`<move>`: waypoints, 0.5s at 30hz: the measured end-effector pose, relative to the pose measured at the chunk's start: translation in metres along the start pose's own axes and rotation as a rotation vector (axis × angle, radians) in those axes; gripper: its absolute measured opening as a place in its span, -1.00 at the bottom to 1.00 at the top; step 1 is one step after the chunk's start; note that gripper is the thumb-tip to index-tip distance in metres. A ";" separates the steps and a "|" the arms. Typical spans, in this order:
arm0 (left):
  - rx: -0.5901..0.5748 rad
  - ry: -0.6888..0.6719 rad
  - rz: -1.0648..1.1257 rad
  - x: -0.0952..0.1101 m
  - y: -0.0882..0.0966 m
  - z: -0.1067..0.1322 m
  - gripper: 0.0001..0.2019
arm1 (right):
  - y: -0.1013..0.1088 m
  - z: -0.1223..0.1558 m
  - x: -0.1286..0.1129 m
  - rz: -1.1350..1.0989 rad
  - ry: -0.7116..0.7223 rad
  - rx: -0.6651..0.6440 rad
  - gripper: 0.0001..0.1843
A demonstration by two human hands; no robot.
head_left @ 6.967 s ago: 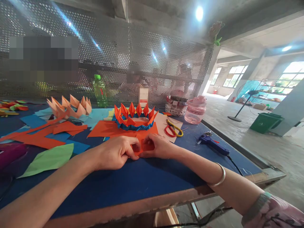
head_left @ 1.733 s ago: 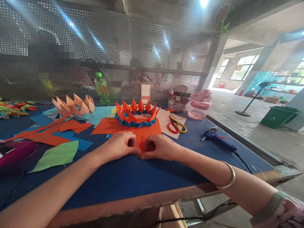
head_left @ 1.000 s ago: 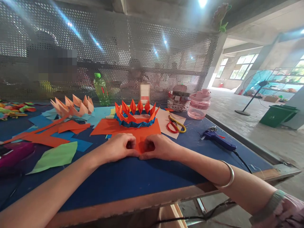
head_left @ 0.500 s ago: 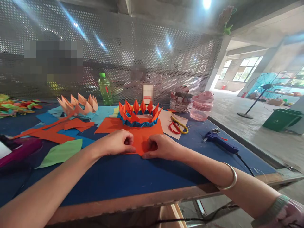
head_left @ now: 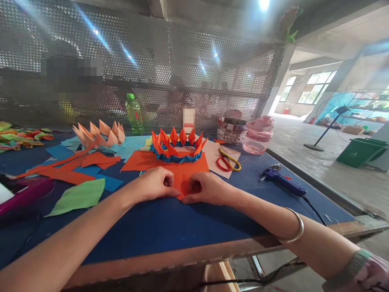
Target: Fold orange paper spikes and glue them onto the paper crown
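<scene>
A piece of orange paper [head_left: 181,181] lies on the blue tabletop between my two hands. From the left, my left hand [head_left: 155,184] has its fingers curled on that paper, thumb at the near edge. My right hand [head_left: 211,188] grips it from the other side, fingers bent over and thumb along the front edge. The thumbs nearly meet, and both hands' fingertips are partly hidden. Just beyond stands a folded-paper ring [head_left: 179,157] with orange points on a blue base, resting on a wider orange sheet [head_left: 136,160].
Scissors [head_left: 228,161] lie on pale paper at right, near a blue glue gun [head_left: 284,181]. Behind are a pink jug [head_left: 257,138], a woven basket [head_left: 232,132] and a green bottle [head_left: 134,115]. Left are a peach paper ring [head_left: 99,136], paper scraps [head_left: 75,166] and a green sheet [head_left: 79,196].
My left hand has slid a little to the right along the paper, bringing its thumb closer to my right thumb. My right hand has hardly moved.
</scene>
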State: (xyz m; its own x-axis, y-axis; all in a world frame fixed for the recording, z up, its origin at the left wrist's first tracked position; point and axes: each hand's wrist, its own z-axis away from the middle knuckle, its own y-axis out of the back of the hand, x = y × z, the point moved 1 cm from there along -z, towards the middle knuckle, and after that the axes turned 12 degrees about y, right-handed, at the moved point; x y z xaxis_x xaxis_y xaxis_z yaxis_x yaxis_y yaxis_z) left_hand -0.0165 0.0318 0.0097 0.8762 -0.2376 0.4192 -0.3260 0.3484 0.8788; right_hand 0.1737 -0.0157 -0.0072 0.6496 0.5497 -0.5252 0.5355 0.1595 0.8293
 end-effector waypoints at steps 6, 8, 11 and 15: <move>0.052 0.074 -0.116 -0.012 0.011 -0.004 -0.74 | 0.001 -0.001 -0.001 0.019 -0.014 0.009 -0.54; 0.065 0.076 -0.136 -0.014 0.012 -0.005 -0.73 | 0.002 -0.001 -0.002 0.029 -0.021 0.009 -0.54; 0.093 0.056 -0.126 -0.016 0.012 -0.007 -0.75 | 0.002 -0.001 -0.003 0.037 -0.027 0.007 -0.54; 0.265 -0.058 -0.028 -0.017 0.010 -0.010 -0.81 | 0.002 0.000 -0.002 0.019 -0.019 0.010 -0.57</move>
State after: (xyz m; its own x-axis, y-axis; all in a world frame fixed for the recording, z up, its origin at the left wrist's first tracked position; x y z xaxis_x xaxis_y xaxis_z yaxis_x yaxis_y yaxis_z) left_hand -0.0310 0.0488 0.0089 0.8670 -0.2978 0.3996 -0.3902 0.0930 0.9160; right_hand 0.1729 -0.0166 -0.0045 0.6695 0.5371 -0.5131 0.5285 0.1411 0.8372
